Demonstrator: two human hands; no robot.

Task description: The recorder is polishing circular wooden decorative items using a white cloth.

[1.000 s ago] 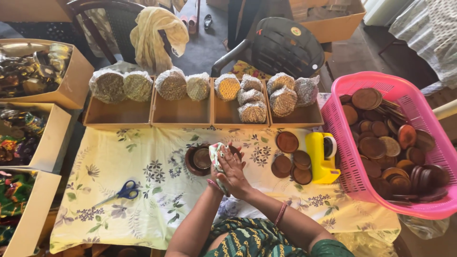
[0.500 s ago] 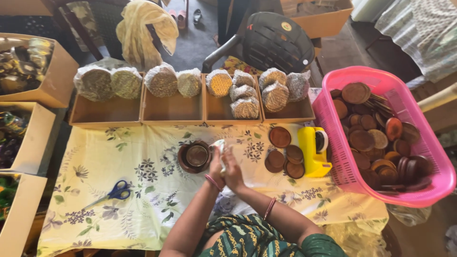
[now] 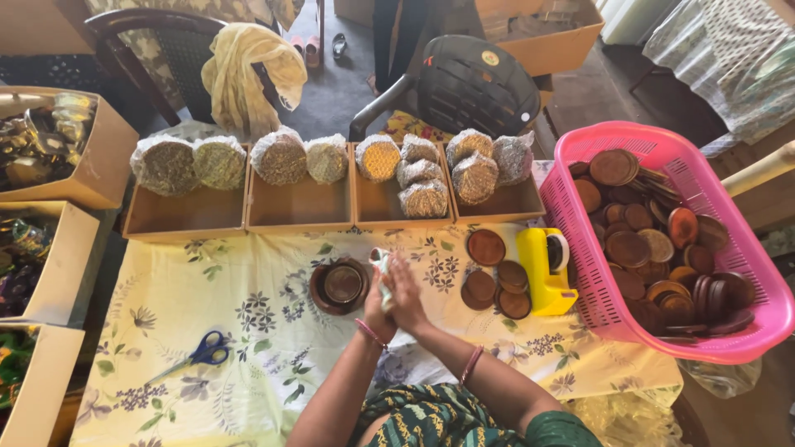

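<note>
**Ana:** Head view shows both hands pressed together, palm to palm. What is between them?

**Ben:** Something small and whitish, a wrapped piece; only its top end sticks out above the left hand. The right hand covers the rest, so its shape I cannot tell. Both hands are flat and closed on it.

**Ana:** Where on the table?

**Ben:** Near the middle of the floral cloth, just right of the stacked brown bowls. The near left part, around the scissors, has free cloth. The pink basket hangs over the right edge.
</note>
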